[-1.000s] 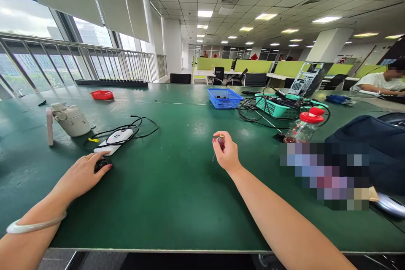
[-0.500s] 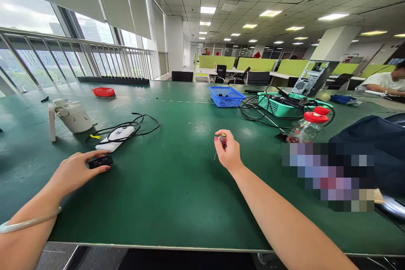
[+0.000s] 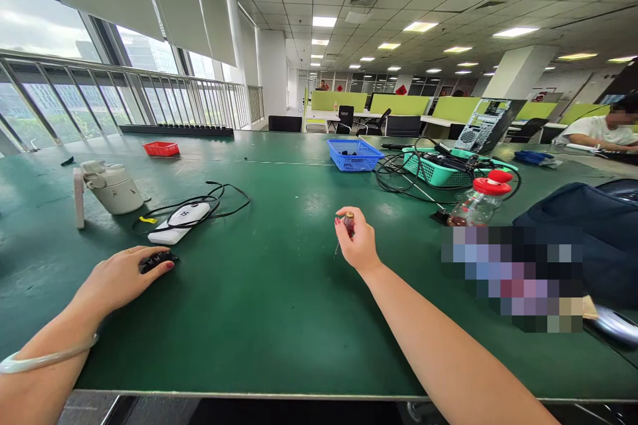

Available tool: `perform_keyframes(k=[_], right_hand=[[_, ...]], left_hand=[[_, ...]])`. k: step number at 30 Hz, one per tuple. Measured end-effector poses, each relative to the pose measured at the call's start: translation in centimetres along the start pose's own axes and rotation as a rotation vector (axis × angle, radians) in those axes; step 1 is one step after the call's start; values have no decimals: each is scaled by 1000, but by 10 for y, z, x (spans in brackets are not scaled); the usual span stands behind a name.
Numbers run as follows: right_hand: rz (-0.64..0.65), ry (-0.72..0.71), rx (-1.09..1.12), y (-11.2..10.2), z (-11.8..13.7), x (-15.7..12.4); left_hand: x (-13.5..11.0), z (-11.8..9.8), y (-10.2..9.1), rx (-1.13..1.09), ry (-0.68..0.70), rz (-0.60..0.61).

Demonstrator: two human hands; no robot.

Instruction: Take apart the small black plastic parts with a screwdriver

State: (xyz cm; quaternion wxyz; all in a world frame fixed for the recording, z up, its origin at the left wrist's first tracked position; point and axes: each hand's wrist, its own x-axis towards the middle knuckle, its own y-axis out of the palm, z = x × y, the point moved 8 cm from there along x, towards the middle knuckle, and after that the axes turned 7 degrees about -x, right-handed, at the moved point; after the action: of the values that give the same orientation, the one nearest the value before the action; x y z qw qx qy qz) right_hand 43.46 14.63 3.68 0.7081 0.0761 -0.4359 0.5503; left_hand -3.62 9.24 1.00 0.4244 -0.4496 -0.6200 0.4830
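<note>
My left hand (image 3: 122, 277) rests on the green table (image 3: 279, 305), its fingers closed round a small black device (image 3: 155, 259) that lies on the table top. My right hand (image 3: 356, 242) is held upright near the table's middle, fingers pinched on a small screwdriver (image 3: 346, 222) with a brownish handle; its thin shaft points down toward the table. A white power bank (image 3: 178, 221) with a coiled black cable lies just beyond my left hand.
A cream kettle (image 3: 113, 187) stands at the left. A red tray (image 3: 160, 149), a blue basket (image 3: 354, 154) and a teal basket (image 3: 438, 169) with cables sit further back. A red-capped bottle (image 3: 477, 202) and a dark bag (image 3: 588, 232) are at the right. Another person sits far right.
My left hand lifted the black device slightly half a second ago and has set it back flat on the table. My right hand has hardly moved.
</note>
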Motion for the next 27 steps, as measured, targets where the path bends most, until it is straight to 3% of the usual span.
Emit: perform_keyframes(k=[4,7,10,13,17,20,23,27], right_hand=[[-9,-6,1,-1,1,1],[1,-1,13,1,0,1],[23,8,30,4,-1,1],[41,29,20,6,-4,1],[62,41,2,7,-5,1],[81,37,1,9,-4,2],[107,26,5,11,-3,3],[123,42,29,13,-3,1]], left_hand=[[1,2,-4,-78,22,-41],[1,-15,-15,-93,58,-42],[0,-67,-30,-146,234,-60],[-5,-147,-32,-222,476,-20],[-17,-259,-1,-237,795,132],[-16,-308,31,-182,852,180],[-11,-327,58,-165,868,198],[-1,-319,74,-276,791,134]])
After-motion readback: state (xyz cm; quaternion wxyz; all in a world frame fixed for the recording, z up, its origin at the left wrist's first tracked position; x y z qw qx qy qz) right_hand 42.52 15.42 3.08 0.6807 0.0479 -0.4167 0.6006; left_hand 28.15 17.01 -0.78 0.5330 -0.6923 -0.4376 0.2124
